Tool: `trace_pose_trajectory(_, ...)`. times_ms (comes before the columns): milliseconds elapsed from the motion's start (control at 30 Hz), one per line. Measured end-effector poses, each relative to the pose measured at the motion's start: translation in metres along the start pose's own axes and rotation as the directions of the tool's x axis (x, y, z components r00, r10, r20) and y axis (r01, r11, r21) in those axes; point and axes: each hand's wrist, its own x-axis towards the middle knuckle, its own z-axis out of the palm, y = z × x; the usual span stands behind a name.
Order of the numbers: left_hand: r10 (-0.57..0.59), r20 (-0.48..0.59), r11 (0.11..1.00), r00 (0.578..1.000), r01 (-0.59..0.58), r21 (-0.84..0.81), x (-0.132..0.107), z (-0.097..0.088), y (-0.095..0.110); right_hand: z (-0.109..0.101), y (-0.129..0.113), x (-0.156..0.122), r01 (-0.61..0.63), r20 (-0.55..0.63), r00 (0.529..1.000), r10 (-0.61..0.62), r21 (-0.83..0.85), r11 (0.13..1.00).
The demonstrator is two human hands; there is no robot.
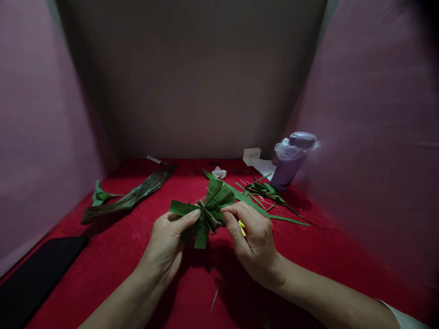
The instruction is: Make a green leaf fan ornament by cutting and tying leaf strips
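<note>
A folded green leaf piece (209, 208) with fanned strips and a knotted middle is held above the red cloth. My left hand (168, 244) grips its left side, thumb pressed on a strip. My right hand (252, 237) pinches its right side with fingers closed; a small yellow thing (242, 227) shows in this hand's palm, and I cannot make out what it is.
A long dark leaf (132, 196) lies at the left, with a small folded green piece (99, 196) beside it. Leaf cuttings (264, 189), a purple bottle wrapped in plastic (291, 160), white paper scraps (255, 157) and a pen (155, 160) lie at the back. A black flat object (37, 274) sits front left.
</note>
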Motion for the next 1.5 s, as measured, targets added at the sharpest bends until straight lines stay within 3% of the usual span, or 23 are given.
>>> trace_pose_trajectory(200, -0.011, -0.017, 0.999, 1.0, 0.01, -0.037, 0.0003, 0.0006, 0.004, 0.0022, 0.0035, -0.0047, 0.06, 0.017, 0.998, -0.06, -0.002, 0.998)
trace_pose_trajectory(467, -0.032, -0.039, 0.997, 0.999, 0.029, -0.07, -0.0019, 0.0055, 0.0049, 0.0043, 0.0043, -0.0081, 0.159, -0.007, 0.987, -0.162, -0.141, 0.977)
trace_pose_trajectory(1500, 0.028, -0.027, 0.997, 0.999, -0.03, -0.066, -0.0033, 0.0063, -0.0009, 0.0065, 0.0047, -0.0068, 0.161, -0.017, 0.986, -0.165, -0.129, 0.978)
